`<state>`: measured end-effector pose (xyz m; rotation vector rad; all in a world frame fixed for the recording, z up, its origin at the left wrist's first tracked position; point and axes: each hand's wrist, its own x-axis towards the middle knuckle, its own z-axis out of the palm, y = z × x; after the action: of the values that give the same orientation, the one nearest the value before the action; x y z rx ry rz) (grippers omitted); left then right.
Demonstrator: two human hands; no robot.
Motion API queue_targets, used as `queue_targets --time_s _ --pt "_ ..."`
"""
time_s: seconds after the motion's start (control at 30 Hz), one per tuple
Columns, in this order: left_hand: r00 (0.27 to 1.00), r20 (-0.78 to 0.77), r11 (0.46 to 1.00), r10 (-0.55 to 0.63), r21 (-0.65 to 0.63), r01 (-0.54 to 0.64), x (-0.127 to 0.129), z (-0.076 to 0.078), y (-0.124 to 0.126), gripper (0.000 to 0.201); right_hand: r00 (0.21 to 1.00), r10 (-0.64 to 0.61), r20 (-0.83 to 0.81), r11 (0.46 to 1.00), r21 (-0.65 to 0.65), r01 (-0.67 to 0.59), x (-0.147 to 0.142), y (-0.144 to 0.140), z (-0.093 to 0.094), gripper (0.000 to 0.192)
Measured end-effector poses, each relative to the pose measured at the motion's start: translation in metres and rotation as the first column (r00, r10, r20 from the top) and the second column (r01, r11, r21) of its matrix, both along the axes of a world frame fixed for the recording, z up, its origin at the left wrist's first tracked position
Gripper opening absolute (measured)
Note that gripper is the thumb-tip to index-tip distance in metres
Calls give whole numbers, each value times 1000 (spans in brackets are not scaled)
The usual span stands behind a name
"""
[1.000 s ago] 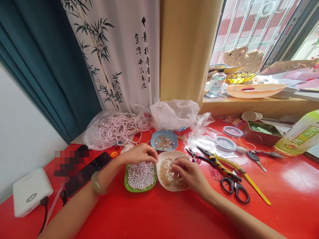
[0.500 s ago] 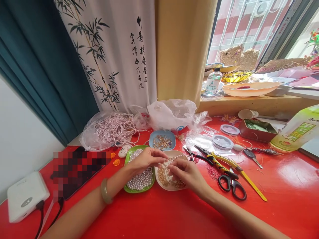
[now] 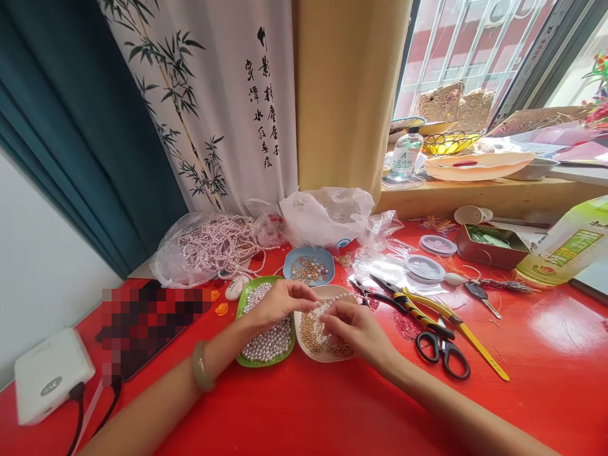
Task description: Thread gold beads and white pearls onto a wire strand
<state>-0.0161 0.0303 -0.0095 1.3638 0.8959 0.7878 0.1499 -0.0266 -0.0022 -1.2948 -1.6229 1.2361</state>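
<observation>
Over the plates, my left hand (image 3: 285, 304) pinches thumb to finger at one end of a short strand of small pearly beads (image 3: 339, 297). The strand runs rightward behind my right hand (image 3: 354, 324), whose thumb and forefinger are pressed together close to the left fingertips. Whatever the right fingers hold is too small to make out. Beneath both hands lies a pale pink plate (image 3: 327, 359) with gold beads (image 3: 310, 335) and white ones. Under my left wrist is a green plate (image 3: 261, 365) full of silvery pearl beads (image 3: 268, 344).
Behind stands a blue plate (image 3: 327, 258) of mixed beads. Bagged pink bead strands (image 3: 218, 244) lie at back left. On the right are pliers (image 3: 413, 310), scissors (image 3: 444, 358), clear spools (image 3: 425, 269) and a tin box (image 3: 491, 250). A white power bank (image 3: 52, 380) sits far left.
Both hands stay nearly in place, fingertips still close together over the pink plate. The view shifts very slightly; nothing else visibly moves.
</observation>
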Motion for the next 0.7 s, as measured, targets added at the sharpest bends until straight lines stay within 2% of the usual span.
queue_targets --time_s 0.2,0.53,0.63,0.7 --pt "998 -63 998 15 55 -12 -1 1 0 20 1000 -10 18 1000 1 10 0 0 1 19" --pt "976 -215 969 -26 233 78 4 7 -10 17 1000 24 14 999 26 -25 0 3 -2 23" --pt "961 -266 962 -75 234 140 -2 16 -8 27 1000 24 15 998 50 -24 1 4 -3 23" --pt "923 -373 945 -98 255 203 -13 26 -3 25 1000 12 19 998 58 -13 2 4 -4 22"
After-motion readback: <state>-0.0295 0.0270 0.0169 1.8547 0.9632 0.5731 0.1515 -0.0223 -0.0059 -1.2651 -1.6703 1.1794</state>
